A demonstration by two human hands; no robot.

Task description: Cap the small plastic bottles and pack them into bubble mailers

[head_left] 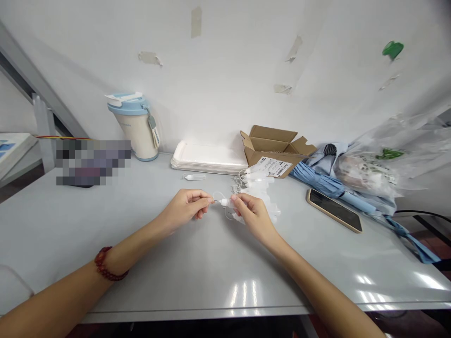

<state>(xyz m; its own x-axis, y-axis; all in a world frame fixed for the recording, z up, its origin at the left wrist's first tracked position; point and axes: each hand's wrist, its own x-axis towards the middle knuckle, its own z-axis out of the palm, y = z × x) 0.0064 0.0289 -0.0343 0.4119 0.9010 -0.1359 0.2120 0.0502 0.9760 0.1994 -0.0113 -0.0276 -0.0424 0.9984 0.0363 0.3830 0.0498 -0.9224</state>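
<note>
Reader: Which reference do you use for positions?
Observer: The small bottle (pixel 224 202) between the two hands is the dial centre; the wall (pixel 225 80) is 12 o'clock. From where I stand, the bottle lies on its side, nozzle toward 9 o'clock, near the middle of the table (pixel 193 263).

Reader: State of the left hand?
Observer: The left hand (pixel 188 206), at 9 o'clock, pinches the thin dark tip at the nozzle between thumb and forefinger. A red beaded bracelet (pixel 102 265) encircles that arm.

Reader: And the right hand?
Observer: The right hand (pixel 254 213), at 3 o'clock, grips the bottle body between thumb and fingers. A thin pale loop hangs by the nozzle.

Reader: List the adjacent items.
Observer: A pile of similar bottles (pixel 260 180) lies at 2 o'clock, partly hidden by the right hand. A single bottle (pixel 196 177) lies apart, between 10 and 11.

Reader: Outer items?
Observer: White stack (pixel 211 157), 12 o'clock; open cardboard box (pixel 273 146), 1 o'clock, its label facing the table's near side; phone (pixel 334 210), 3 o'clock; blue-lidded tumbler (pixel 137 131), between 10 and 11, upright.
</note>
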